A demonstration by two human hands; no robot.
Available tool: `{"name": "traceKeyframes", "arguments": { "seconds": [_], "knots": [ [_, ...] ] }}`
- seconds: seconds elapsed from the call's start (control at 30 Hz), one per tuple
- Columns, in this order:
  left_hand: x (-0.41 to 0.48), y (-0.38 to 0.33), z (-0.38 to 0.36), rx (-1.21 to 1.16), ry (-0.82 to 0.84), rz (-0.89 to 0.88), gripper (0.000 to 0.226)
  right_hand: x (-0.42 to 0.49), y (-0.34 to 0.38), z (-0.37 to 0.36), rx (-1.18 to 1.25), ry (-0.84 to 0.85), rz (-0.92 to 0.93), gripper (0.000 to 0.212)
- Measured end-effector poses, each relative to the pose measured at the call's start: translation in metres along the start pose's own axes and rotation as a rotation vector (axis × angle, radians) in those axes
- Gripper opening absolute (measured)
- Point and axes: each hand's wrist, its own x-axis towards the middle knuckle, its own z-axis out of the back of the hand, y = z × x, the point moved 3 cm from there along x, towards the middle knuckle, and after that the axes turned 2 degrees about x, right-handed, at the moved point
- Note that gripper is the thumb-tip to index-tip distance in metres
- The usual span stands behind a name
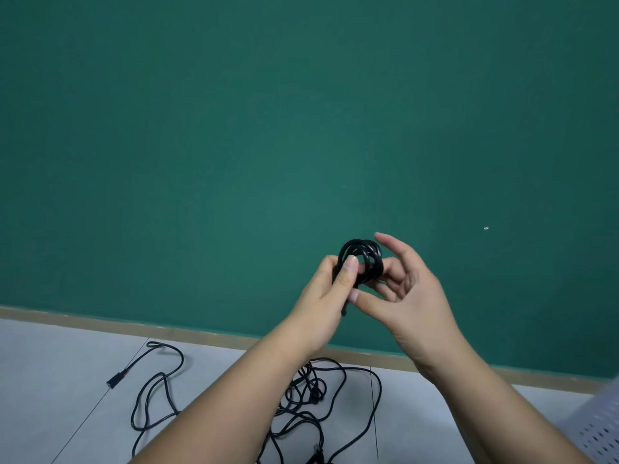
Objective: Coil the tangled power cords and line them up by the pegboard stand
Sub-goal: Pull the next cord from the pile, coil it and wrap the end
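A small coil of black power cord [363, 252] is held up in front of the green wall. My left hand [330, 293] grips the coil's left side, thumb pressed over the loops. My right hand [407, 293] touches the coil's right side with spread, mostly straight fingers, its thumb reaching under toward the left hand. On the floor below lies a tangle of black cords [315, 403], partly hidden by my left forearm. One cord trails left and ends in a plug [115, 380].
A white pegboard stand [599, 433] shows at the bottom right corner. A wooden baseboard [134, 328] runs along the foot of the green wall [268, 145]. The floor is pale grey tile [50, 380].
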Motion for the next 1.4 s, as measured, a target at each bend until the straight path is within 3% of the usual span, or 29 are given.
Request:
{"name": "traceKeyframes", "arguments": {
  "seconds": [0.1, 0.2, 0.27, 0.4, 0.53, 0.63, 0.8, 0.93, 1.07, 1.13, 1.27, 1.33, 1.4],
  "knots": [
    [0.001, 0.001, 0.008, -0.004, -0.016, -0.011, 0.056, 0.000, 0.006, 0.000, 0.008, 0.068, 0.004, 0.055],
    [0.001, 0.001, 0.008, 0.023, 0.032, -0.018, 0.038, 0.001, 0.008, 0.006, 0.039, 0.021, 0.022, 0.028],
    [0.001, 0.001, 0.006, 0.030, 0.036, -0.009, 0.024, 0.001, 0.005, 0.006, -0.052, -0.018, 0.063, 0.032],
    [-0.002, 0.004, -0.003, 0.155, 0.097, -0.018, 0.025, 0.000, -0.003, 0.011, -0.339, -0.084, 0.126, 0.046],
    [-0.008, 0.002, -0.012, 0.303, 0.174, -0.078, 0.018, 0.005, 0.001, 0.022, -0.519, -0.119, 0.164, 0.037],
    [-0.011, 0.002, -0.018, 0.310, 0.212, -0.119, 0.016, 0.011, 0.005, 0.028, -0.487, -0.097, 0.160, 0.027],
    [-0.014, 0.000, -0.023, 0.219, 0.261, -0.109, 0.013, 0.013, 0.001, 0.036, -0.207, -0.060, -0.019, 0.028],
    [-0.009, 0.019, -0.019, 0.270, 0.296, -0.019, 0.013, 0.011, 0.001, 0.034, -0.783, -0.032, 0.006, 0.031],
    [-0.012, 0.026, -0.024, 0.205, 0.375, 0.053, 0.015, 0.010, 0.007, 0.029, -1.002, -0.062, 0.025, 0.044],
    [-0.012, 0.024, -0.024, 0.320, 0.335, -0.013, 0.015, 0.013, 0.002, 0.032, -0.818, -0.058, -0.038, 0.046],
    [-0.017, 0.012, -0.022, 0.644, 0.153, -0.254, 0.021, 0.014, -0.007, 0.038, -0.136, -0.023, -0.353, 0.045],
    [-0.018, 0.009, -0.025, 0.685, 0.091, -0.301, 0.023, 0.013, -0.009, 0.038, 0.009, -0.002, -0.449, 0.043],
    [-0.018, 0.010, -0.030, 0.752, 0.056, -0.300, 0.027, 0.015, -0.015, 0.037, -0.012, -0.046, -0.461, 0.044]
  ]
}}
